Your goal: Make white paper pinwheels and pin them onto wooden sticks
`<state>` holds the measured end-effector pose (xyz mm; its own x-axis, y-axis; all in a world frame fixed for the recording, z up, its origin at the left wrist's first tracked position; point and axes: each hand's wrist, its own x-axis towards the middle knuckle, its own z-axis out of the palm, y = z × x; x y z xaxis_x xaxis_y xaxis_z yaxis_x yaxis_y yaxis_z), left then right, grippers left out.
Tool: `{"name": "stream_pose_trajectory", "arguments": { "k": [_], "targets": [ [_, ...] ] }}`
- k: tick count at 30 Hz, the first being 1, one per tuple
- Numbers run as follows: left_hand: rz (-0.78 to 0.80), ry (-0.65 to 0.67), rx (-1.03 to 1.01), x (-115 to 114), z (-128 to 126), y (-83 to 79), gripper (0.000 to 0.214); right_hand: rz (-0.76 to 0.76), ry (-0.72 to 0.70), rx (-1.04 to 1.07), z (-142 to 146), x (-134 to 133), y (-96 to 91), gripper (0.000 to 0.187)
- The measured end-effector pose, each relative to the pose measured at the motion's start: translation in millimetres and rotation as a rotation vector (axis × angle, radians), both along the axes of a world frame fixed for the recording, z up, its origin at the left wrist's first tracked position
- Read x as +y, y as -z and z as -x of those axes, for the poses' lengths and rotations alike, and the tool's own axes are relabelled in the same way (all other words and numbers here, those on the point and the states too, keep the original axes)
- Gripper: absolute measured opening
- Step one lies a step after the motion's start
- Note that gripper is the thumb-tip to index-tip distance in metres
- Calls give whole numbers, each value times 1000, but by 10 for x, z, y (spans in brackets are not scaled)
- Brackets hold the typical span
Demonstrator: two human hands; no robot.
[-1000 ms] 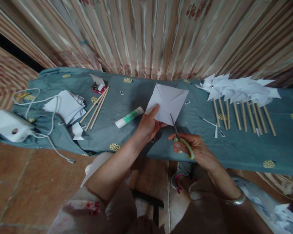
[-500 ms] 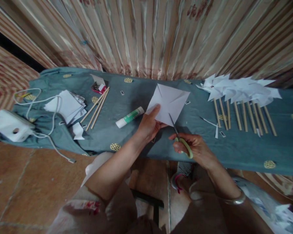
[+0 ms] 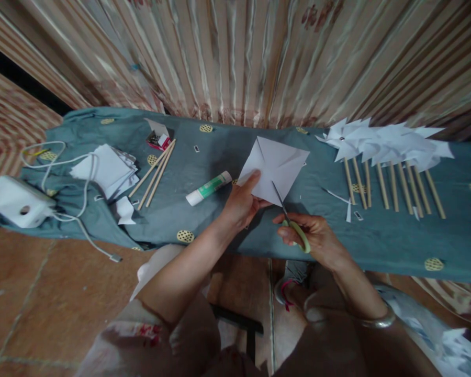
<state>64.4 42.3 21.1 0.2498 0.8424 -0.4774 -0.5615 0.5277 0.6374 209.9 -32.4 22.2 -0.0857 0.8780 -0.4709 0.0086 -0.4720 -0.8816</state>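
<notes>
White paper square (image 3: 277, 165), creased corner to corner, up over the middle of the bench (image 3: 377, 235), turned like a diamond. Left hand (image 3: 241, 204) at its near left edge, fingers (image 3: 249, 186) pinching the sheet, thumb flat on top. Right hand (image 3: 317, 238) just beside, wrapped round the scissors (image 3: 292, 226), fingers curled tight through the pale green handle loops. Blades pointing up and away, tips in at the near edge of the paper, close to a crease. Parted or pressed together? Too thin to tell. Silver bangle (image 3: 377, 322) on the right wrist.

Teal cloth with yellow dots across the whole bench. Left of the hands, a glue stick (image 3: 209, 188) lying flat, green label, white cap toward the near left. Beyond that, three wooden sticks (image 3: 157, 170) lying together on a slant, top ends by a small red-and-white box (image 3: 158, 140) with its flap up. Further left, a stack of white paper squares (image 3: 108, 170), a white cable (image 3: 73, 212) looped over it, a white device (image 3: 15, 201) at the far left end.

Over on the right, a row of paper pinwheels (image 3: 384, 144) on sticks, side by side, white heads overlapping. Thin paper offcuts (image 3: 339, 199) between those and the hands. Striped curtain (image 3: 239, 57) behind it all.
</notes>
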Motion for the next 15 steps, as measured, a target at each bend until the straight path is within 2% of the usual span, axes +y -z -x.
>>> {"name": "stream_pose_trajectory", "arguments": {
  "k": [15],
  "targets": [
    [-5, 18, 1, -27, -9, 32, 18, -25, 1, -10, 1, 4, 12, 47]
  ]
}}
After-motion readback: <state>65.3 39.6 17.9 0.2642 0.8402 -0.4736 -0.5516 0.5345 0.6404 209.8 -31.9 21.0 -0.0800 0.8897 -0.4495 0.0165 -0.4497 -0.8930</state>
